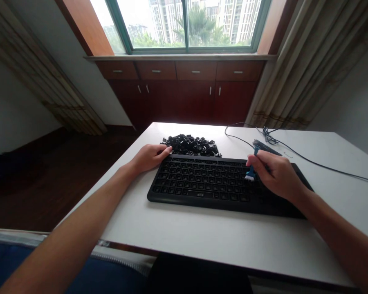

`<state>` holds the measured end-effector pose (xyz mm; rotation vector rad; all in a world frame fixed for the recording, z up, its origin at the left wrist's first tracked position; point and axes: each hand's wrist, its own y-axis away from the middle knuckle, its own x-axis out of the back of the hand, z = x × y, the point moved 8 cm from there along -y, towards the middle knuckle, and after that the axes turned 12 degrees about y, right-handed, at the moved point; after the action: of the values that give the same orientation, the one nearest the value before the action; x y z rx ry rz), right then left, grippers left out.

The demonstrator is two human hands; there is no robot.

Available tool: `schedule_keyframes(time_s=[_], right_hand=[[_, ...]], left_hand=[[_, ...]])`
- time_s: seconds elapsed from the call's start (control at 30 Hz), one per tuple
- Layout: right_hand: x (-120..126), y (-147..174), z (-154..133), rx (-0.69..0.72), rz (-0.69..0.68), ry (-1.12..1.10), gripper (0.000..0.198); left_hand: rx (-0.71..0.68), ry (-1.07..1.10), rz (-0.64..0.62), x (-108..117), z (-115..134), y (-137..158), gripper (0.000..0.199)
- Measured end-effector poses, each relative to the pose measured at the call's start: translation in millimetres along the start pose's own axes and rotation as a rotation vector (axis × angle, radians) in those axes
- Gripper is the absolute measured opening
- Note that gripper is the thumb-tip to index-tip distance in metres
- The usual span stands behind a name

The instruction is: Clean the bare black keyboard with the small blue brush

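A black keyboard (pixel 202 206) with its keycaps off lies on the white table, its rows of bare key sockets facing up. My left hand (pixel 149 157) is closed at its back left corner, the thumb and fingers close together against the edge; the fingertips are partly hidden. Above the right part of the keyboard, my right hand (pixel 274 169) is shut on a small blue brush (pixel 253 168). The white bristles point down and touch or nearly touch the sockets. Just behind the keyboard is a heap of loose black keycaps (pixel 191 145), close to my left fingertips.
A dark, flat bar-like piece (pixel 268 148) lies behind my right hand, near a thin bent metal piece (pixel 287 155). A black cable (pixel 322 164) runs across the table's right side. Beyond the table (pixel 178 232) are wooden cabinets (pixel 196 96) under a window.
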<state>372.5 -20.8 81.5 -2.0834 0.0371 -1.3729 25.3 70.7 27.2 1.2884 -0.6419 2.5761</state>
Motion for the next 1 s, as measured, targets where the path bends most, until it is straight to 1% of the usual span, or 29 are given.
schedule_keyframes(time_s=[0.07,0.13,0.2,0.27,0.33,0.43,0.5,0.63,0.77,0.9,1.0], right_hand=[[0,0,-2,0.008,0.004,-0.016,0.023],[2,1,1,-0.034,0.031,-0.065,0.025],[-1,2,2,-0.049,0.0,-0.114,0.026],[-7,3,0,-0.007,-0.069,-0.137,0.025],[-9,4,-3,0.039,-0.091,-0.126,0.023],[0,4,-1,0.022,0.004,-0.095,0.022],[3,4,1,-0.006,0.037,-0.098,0.022],[-3,3,-4,0.004,-0.016,-0.073,0.023],[-3,4,-8,0.016,-0.004,-0.123,0.018],[-9,5,-16,0.09,-0.095,-0.182,0.018],[-6,5,-17,0.106,-0.074,-0.182,0.018]], left_hand=[[0.001,0.0,-0.003,0,0,0,0.046],[0.002,0.004,-0.005,0,-1,-1,0.046],[0.001,0.011,0.002,0,-1,-1,0.046],[0.003,0.018,0.009,1,0,0,0.046],[0.007,0.023,0.006,0,0,0,0.046],[0.009,0.023,0.0,-1,0,0,0.046],[0.003,0.022,0.002,-1,0,0,0.047],[-0.001,0.028,0.005,-1,-1,0,0.047],[0.011,0.023,0.002,-1,-3,0,0.047],[0.008,0.013,-0.001,-1,-3,0,0.047],[0.009,0.013,-0.004,-2,-3,0,0.047]])
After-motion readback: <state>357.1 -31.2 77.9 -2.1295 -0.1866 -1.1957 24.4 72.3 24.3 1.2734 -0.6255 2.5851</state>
